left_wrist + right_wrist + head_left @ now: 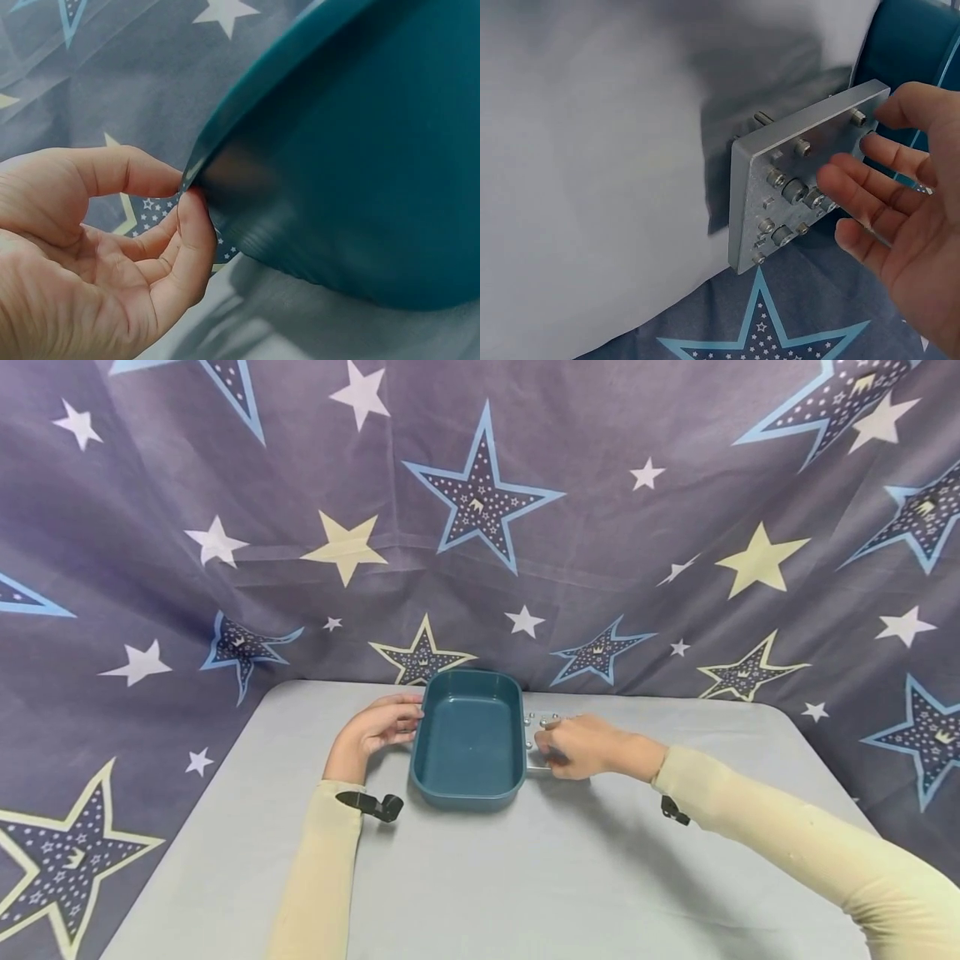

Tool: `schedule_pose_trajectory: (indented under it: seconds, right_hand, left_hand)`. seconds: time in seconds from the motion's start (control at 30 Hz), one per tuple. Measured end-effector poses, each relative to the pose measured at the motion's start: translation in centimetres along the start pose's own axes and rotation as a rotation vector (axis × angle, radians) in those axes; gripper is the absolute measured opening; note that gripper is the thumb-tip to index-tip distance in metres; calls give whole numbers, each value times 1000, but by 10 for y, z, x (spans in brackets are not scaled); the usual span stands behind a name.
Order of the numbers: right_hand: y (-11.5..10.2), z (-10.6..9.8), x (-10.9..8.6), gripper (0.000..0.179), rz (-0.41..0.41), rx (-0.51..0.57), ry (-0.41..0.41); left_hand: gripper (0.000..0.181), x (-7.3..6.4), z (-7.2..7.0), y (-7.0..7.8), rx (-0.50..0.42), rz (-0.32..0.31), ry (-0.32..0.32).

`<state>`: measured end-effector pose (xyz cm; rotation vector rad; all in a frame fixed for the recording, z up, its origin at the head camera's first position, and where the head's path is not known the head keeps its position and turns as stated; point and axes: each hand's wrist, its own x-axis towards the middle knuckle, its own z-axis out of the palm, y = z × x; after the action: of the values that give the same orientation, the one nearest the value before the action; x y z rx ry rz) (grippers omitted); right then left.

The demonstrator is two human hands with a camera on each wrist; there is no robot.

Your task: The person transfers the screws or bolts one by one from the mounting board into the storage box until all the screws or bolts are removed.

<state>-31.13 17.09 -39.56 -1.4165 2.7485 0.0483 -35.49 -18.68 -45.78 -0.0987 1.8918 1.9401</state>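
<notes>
A teal rectangular plastic bin [468, 747] sits toward the back of the table. My left hand [382, 727] is at its left side; in the left wrist view the thumb and a finger pinch the bin's rim [225, 124]. Right of the bin lies a thick silver metal plate [754, 161] with several bolts standing in it. My right hand [581, 746] is over this plate. In the right wrist view its fingers are loosely bent, with thumb and index fingertips close beside a corner bolt [858, 117] and the other fingertips near the middle bolts.
A light grey cloth covers the table [480, 877]. Behind it hangs a dark curtain [480, 585] printed with stars. Black straps [371, 804] are on both wrists, over cream sleeves.
</notes>
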Motion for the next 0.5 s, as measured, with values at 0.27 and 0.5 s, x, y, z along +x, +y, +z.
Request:
schedule_pose_trajectory:
  seconds: [0.27,0.5]
  right_hand:
    - [0,3,2,16,9,17,-21]
    - [-1,4,5,15,20,2,-54]
  left_hand:
    - [53,0,1,1,-4,-2,1]
    - [53,1,0,-1,-8,-12,6]
